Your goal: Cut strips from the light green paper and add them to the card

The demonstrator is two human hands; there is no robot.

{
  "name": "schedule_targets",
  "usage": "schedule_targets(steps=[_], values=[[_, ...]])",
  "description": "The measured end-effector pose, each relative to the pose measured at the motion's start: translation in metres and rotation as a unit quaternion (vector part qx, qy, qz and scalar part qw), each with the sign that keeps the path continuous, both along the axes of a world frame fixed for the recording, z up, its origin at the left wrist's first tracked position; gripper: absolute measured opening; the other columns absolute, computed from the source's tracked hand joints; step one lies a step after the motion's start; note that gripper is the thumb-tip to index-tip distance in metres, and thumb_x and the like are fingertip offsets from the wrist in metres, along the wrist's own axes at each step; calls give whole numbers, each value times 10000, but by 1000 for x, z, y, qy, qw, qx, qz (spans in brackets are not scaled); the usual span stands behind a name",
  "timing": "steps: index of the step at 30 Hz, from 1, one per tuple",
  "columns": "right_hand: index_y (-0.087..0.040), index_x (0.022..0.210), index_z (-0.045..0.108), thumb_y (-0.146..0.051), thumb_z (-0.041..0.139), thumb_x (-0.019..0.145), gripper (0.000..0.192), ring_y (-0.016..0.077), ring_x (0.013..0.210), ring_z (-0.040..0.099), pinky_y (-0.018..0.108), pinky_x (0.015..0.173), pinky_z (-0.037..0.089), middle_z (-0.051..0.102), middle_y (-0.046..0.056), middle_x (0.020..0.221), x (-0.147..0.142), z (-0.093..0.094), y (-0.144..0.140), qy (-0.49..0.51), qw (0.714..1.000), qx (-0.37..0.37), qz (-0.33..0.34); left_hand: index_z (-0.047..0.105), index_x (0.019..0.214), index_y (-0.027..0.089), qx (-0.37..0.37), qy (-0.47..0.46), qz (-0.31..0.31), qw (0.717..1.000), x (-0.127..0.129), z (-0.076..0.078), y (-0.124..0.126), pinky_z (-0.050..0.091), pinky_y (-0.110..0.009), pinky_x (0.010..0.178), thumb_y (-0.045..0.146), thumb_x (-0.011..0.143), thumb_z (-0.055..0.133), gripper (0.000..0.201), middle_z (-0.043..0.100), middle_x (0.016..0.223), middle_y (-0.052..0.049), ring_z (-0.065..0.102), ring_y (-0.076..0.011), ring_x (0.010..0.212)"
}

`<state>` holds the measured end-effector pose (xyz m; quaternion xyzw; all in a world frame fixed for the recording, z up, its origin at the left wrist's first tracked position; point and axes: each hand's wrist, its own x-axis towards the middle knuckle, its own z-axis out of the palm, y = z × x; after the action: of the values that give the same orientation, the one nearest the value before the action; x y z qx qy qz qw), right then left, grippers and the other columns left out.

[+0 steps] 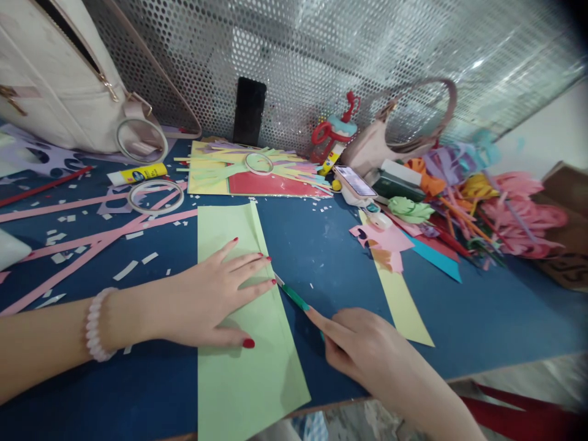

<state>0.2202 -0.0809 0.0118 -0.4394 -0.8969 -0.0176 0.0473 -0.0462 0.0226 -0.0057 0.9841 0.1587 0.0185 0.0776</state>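
A long sheet of light green paper [248, 392] lies folded along its right side, its near end hanging over the table edge. My left hand [209, 294] rests flat on it with fingers spread, fingertips at the fold. In my right hand [362, 343] is a green-handled cutter knife [294, 297], gripped with the index finger stretched along the handle. The blade tip touches the right folded edge of the paper, just beside my left fingertips. My right palm hides the rear of the handle.
Pink paper strips [110, 236], tape rolls [156, 197] and a glue stick [136, 174] lie left. Behind are cut strips on a red-and-yellow pad [275, 184] and a standing phone [249, 110]. A yellow strip [399, 300] and a colourful paper heap [519, 208] lie right.
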Motion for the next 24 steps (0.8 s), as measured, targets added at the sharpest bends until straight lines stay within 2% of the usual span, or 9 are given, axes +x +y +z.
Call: schedule_targets(steps=[9, 18, 22, 24], values=[[-105, 1163, 633, -53, 503, 791, 398, 128, 525, 527, 254, 498, 375, 577, -10, 580, -2, -2, 18, -26, 1000, 12, 4, 306, 1474, 189, 2, 4, 0, 1000, -2, -4, 0, 56, -583, 1122, 656, 919, 319, 726, 244, 1535, -181, 184, -327, 1422], [-105, 1132, 660, -62, 501, 784, 385, 147, 513, 541, 275, 486, 367, 591, -7, 568, -6, -1, 30, -23, 999, 22, 0, 313, 1471, 184, 9, -13, 1, 1000, -1, -5, -2, 56, -563, 1123, 662, 913, 330, 734, 226, 1541, -182, 189, -334, 1418], [-101, 1129, 666, -51, 518, 767, 395, 152, 513, 549, 281, 487, 371, 599, -5, 574, -7, 0, 31, -20, 1000, 14, -5, 277, 1484, 176, -13, -14, 3, 1000, -2, 0, 15, 51, -473, 1148, 604, 966, 251, 673, 277, 1535, -117, 237, -259, 1412], [-104, 1125, 670, -47, 528, 758, 398, 150, 516, 556, 278, 493, 379, 606, -5, 579, -8, 0, 31, -18, 1000, 5, -8, 259, 1489, 167, -8, -21, 24, 999, -3, 1, 30, 50, -411, 1155, 574, 986, 210, 649, 275, 1540, -82, 218, -217, 1421]])
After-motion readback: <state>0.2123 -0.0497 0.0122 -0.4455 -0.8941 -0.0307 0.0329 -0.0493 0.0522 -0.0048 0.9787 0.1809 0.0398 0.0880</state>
